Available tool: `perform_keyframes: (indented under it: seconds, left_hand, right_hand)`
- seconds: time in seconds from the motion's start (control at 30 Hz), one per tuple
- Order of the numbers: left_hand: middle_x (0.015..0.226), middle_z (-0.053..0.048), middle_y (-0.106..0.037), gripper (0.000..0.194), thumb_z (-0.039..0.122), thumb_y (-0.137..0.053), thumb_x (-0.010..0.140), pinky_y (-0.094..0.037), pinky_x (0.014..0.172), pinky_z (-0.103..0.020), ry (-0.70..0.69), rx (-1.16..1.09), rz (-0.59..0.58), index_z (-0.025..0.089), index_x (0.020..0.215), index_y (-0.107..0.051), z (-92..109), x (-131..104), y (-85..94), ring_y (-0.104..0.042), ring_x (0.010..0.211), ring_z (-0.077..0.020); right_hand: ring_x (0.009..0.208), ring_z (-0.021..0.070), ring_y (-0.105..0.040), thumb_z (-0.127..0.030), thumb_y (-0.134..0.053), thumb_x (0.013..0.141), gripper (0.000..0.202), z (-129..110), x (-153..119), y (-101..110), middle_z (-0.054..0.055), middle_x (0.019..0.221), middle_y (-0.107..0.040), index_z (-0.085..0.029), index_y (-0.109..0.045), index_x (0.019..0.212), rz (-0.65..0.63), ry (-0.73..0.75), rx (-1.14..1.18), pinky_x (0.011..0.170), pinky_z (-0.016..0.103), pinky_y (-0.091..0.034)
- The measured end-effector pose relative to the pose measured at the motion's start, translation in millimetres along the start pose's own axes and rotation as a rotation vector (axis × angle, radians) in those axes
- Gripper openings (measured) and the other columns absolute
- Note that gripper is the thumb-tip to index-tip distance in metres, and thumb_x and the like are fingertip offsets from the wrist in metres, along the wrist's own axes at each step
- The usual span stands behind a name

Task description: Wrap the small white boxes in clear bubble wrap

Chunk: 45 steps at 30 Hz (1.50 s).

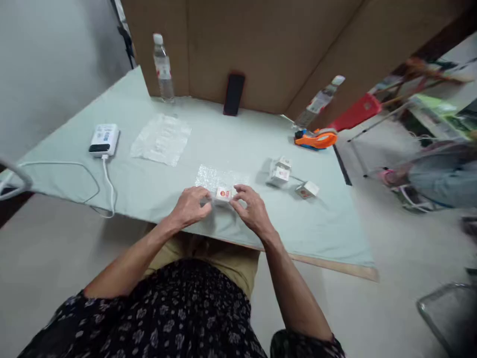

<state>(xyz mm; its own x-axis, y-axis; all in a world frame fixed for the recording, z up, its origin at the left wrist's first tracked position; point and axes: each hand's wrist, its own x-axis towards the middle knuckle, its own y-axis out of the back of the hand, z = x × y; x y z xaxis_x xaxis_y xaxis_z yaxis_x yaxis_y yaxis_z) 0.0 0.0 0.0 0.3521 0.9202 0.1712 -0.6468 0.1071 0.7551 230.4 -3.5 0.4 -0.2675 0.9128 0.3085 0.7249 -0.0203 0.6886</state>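
A small white box with a red and orange mark (223, 194) sits on bubble wrap (212, 177) near the table's front edge. On its left is my left hand (192, 206), thumb and fingers apart, with nothing visible in it. My right hand (250, 208) is at the box's right side, fingers curved and apart, the fingertips close to the box or the wrap edge. Whether they touch is too small to tell. To the right stand more small white boxes (279, 175), and another box (307, 190) lies tilted beside them.
Clear plastic wrap (162, 139) and a white power bank (104, 140) with a cable lie left. A bottle (163, 69), a black phone (234, 94) and a leaning bottle (318, 104) stand by the cardboard (238, 40). An orange tape dispenser (316, 139) is at right.
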Motion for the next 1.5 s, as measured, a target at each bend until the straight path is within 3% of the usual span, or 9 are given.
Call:
perform_keyframes:
  seconds: [0.13, 0.33, 0.63, 0.73, 0.87, 1.03, 1.1, 1.27, 1.5]
  left_hand:
    - [0.111, -0.007, -0.073, 0.01, 0.027, -0.065, 0.079, -0.049, 0.1, -0.043, -0.048, -0.034, -0.007, 0.021, 0.087, -0.064, 5, 13, -0.3, -0.066, 0.108, -0.0255]
    - [0.113, -0.007, -0.074, 0.013, 0.027, -0.063, 0.084, -0.051, 0.091, -0.035, 0.078, -0.256, 0.049, 0.019, 0.073, -0.062, 10, 34, -11.8, -0.069, 0.102, -0.0209]
    - [0.099, -0.004, -0.075, 0.012, 0.025, -0.067, 0.079, -0.047, 0.074, -0.026, 0.171, -0.378, 0.016, 0.018, 0.069, -0.064, 10, 28, -9.6, -0.066, 0.086, -0.0159]
    - [0.095, -0.003, -0.075, 0.007, 0.021, -0.066, 0.076, -0.046, 0.071, -0.025, 0.188, -0.368, -0.022, 0.018, 0.07, -0.065, 10, 31, -6.8, -0.065, 0.082, -0.0151]
    - [0.083, -0.001, -0.073, 0.006, 0.022, -0.065, 0.074, -0.045, 0.072, -0.026, 0.193, -0.36, -0.067, 0.017, 0.07, -0.065, 7, 39, -6.4, -0.063, 0.078, -0.0147]
    - [0.08, -0.002, -0.07, 0.01, 0.025, -0.063, 0.074, -0.047, 0.077, -0.028, 0.176, -0.326, -0.09, 0.017, 0.068, -0.063, 6, 41, -3.0, -0.063, 0.08, -0.0167]
    - [0.084, -0.003, -0.07, 0.009, 0.025, -0.064, 0.073, -0.048, 0.079, -0.029, 0.193, -0.29, -0.095, 0.017, 0.076, -0.065, 5, 36, 2.6, -0.063, 0.082, -0.0178]
    - [0.09, -0.002, -0.068, 0.04, 0.018, -0.058, 0.074, -0.049, 0.08, -0.03, 0.278, -0.236, -0.063, 0.017, 0.114, -0.062, -2, 21, 14.4, -0.063, 0.084, -0.0175]
    - [0.089, -0.004, -0.068, 0.038, 0.018, -0.057, 0.077, -0.048, 0.079, -0.031, 0.454, -0.029, -0.044, 0.019, 0.114, -0.062, -7, 24, 3.0, -0.064, 0.085, -0.0208]
  right_hand:
    - [0.111, 0.0256, -0.066, -0.03, -0.058, 0.086, 0.012, 3, 3, -5, 0.012, 0.119, -0.07, -0.023, -0.062, 0.077, 0.012, -0.056, 0.062, 0.097, 0.043, -0.049]
    - [0.109, 0.025, -0.066, -0.036, -0.061, 0.084, 0.015, 7, 11, -11, 0.01, 0.112, -0.072, -0.023, -0.062, 0.077, 0.042, -0.137, 0.209, 0.096, 0.041, -0.048]
    - [0.096, 0.0212, -0.066, -0.038, -0.062, 0.084, 0.016, 2, 5, -21, 0.006, 0.099, -0.071, -0.023, -0.06, 0.079, 0.048, -0.222, 0.306, 0.088, 0.035, -0.05]
    - [0.093, 0.0221, -0.066, -0.04, -0.061, 0.087, 0.018, -4, 0, -16, 0.006, 0.097, -0.072, -0.022, -0.062, 0.09, 0.09, -0.205, 0.192, 0.085, 0.036, -0.05]
    - [0.104, 0.0246, -0.061, -0.032, -0.058, 0.096, 0.014, -27, -7, -4, 0.009, 0.109, -0.071, -0.022, -0.067, 0.1, 0.243, 0.019, -0.24, 0.091, 0.039, -0.042]
    - [0.094, 0.0221, -0.058, -0.017, -0.051, 0.098, 0.018, -41, -8, -13, 0.007, 0.102, -0.073, -0.019, -0.068, 0.103, -0.017, 0.273, -0.524, 0.083, 0.036, -0.037]
    - [0.093, 0.0218, -0.057, -0.017, -0.048, 0.1, 0.02, -40, -6, -19, 0.007, 0.101, -0.072, -0.018, -0.068, 0.103, -0.064, 0.258, -0.577, 0.084, 0.036, -0.035]
    - [0.093, 0.0234, -0.053, -0.024, -0.051, 0.1, 0.019, -41, 0, -20, 0.007, 0.105, -0.071, -0.021, -0.065, 0.112, -0.137, 0.201, -0.652, 0.084, 0.037, -0.03]
    - [0.091, 0.0237, -0.049, -0.028, -0.053, 0.099, 0.018, -49, 9, -22, 0.008, 0.101, -0.069, -0.023, -0.067, 0.108, -0.188, 0.165, -0.729, 0.081, 0.038, -0.026]
